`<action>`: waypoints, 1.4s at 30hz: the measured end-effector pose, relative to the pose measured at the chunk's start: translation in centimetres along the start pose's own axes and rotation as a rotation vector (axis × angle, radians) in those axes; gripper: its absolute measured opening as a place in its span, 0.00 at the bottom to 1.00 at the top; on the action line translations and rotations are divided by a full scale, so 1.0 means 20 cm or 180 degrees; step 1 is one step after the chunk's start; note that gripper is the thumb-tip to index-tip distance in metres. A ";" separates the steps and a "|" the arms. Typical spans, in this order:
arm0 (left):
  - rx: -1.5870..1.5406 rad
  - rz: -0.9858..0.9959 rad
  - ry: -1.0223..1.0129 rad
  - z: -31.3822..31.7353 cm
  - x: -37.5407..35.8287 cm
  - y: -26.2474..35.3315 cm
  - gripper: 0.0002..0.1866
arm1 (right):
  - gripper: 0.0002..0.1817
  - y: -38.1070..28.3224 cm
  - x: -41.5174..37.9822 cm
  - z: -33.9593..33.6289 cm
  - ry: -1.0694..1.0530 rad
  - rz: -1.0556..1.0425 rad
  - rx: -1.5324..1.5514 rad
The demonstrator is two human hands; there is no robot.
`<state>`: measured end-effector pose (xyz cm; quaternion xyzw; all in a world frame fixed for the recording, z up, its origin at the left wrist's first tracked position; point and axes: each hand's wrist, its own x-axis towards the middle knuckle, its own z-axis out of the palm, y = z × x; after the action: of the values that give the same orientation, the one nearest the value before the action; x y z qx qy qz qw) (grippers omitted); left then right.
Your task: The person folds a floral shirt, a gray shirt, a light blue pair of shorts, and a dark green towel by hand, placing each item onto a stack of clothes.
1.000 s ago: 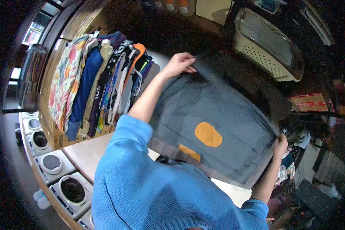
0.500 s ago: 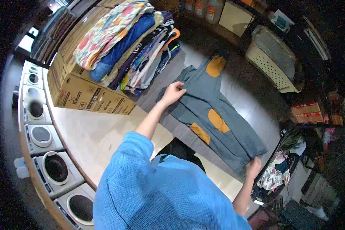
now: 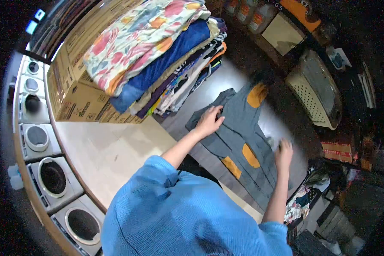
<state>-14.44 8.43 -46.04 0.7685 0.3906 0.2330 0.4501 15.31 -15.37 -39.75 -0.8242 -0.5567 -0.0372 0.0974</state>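
Note:
A dark grey garment [image 3: 226, 143] with mustard patches lies spread on the table. On its upper left part rests my left hand [image 3: 210, 121], fingers apart and lying over the cloth. My right hand [image 3: 283, 154] is over the garment's right edge, with its fingers curled and partly turned from view. Whether it pinches any cloth cannot be made out. A tall stack of folded clothes [image 3: 170, 68] stands to the left of the garment, topped by a floral cloth [image 3: 143, 40] and a blue folded piece.
Cardboard boxes [image 3: 83, 100] stand beside the stack. A beige laundry basket [image 3: 307, 96] is at the far right. A container of crumpled clothes [image 3: 301, 205] sits at the lower right. Front-loading washers [image 3: 53, 179] line the left. Plastic jugs [image 3: 260, 19] stand at the back.
My right hand has left the garment's lower right end and moved up along its right side. My left hand has spread flatter on the cloth. The view has shifted.

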 end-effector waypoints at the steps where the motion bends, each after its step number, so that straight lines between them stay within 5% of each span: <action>1: 0.0041 0.0092 0.0003 0.00 0.00 -0.01 0.23 | 0.20 -0.05 0.24 0.07 -0.0018 -0.0361 -0.0035; 5: 0.0396 0.0421 0.0065 0.02 -0.02 -0.08 0.23 | 0.23 -0.38 1.04 0.26 -0.0265 -0.1249 -0.0222; 8: 0.0545 0.0387 0.0037 0.01 -0.02 -0.06 0.23 | 0.23 -0.48 1.37 0.48 -0.1337 -0.0985 -0.0348; 11: 0.0632 0.0496 0.0125 0.01 -0.01 -0.07 0.23 | 0.28 -0.24 1.50 0.73 -0.1507 -0.0591 -0.0294; 15: 0.0744 0.0510 0.0131 0.03 -0.02 -0.09 0.19 | 0.35 -0.08 1.35 0.37 -0.1870 -0.0597 -0.1369; 17: 0.0655 0.0512 0.0063 0.02 -0.01 -0.09 0.16 | 0.27 -0.04 1.21 0.11 -0.2166 0.0109 -0.1156; 20: 0.0573 0.0636 0.0247 0.03 0.01 -0.07 0.12 | 0.16 0.01 0.86 -0.26 -0.1106 -0.1134 -0.0937; 24: 0.0241 0.0502 0.0028 0.02 0.07 -0.08 0.08 | 0.07 -0.30 0.34 -0.75 -0.2124 0.0667 0.0960; 26: 0.0421 0.0610 -0.0051 -0.03 0.11 -0.03 0.04 | 0.08 -0.44 0.08 -0.86 -0.1978 0.0897 0.2225; 28: 0.0776 0.0703 -0.0193 -0.04 0.16 -0.04 0.04 | 0.14 -0.57 -0.10 -0.88 -0.1873 0.1409 0.3143; 32: 0.1241 0.1084 -0.0450 -0.10 0.25 -0.02 0.05 | 0.21 -0.47 -0.31 -0.91 -0.2319 0.2058 0.3230; 34: 0.1484 0.1098 -0.0705 -0.08 0.29 -0.05 0.09 | 0.21 -0.30 -0.41 -0.86 -0.2149 0.1785 0.3203; 36: 0.1729 0.1097 -0.0833 -0.05 0.31 -0.01 0.11 | 0.18 -0.07 -0.48 -0.73 -0.1832 0.1651 0.2965; 38: 0.1961 0.1123 -0.0880 -0.03 0.33 0.02 0.13 | 0.14 0.08 -0.46 -0.64 -0.2008 0.2351 0.2648; 40: 0.2154 0.1165 -0.0817 0.01 0.36 0.02 0.14 | 0.08 0.39 -0.65 -0.28 -0.1542 0.1848 0.2146; 42: 0.2365 0.1151 -0.0817 0.02 0.37 0.03 0.14 | 0.14 0.48 -0.63 -0.27 -0.2479 0.2058 0.1647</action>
<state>-9.58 13.96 -45.78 0.9571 0.2478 0.0542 0.1397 19.68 -31.42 -37.84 -0.8548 -0.2618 0.4388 0.0901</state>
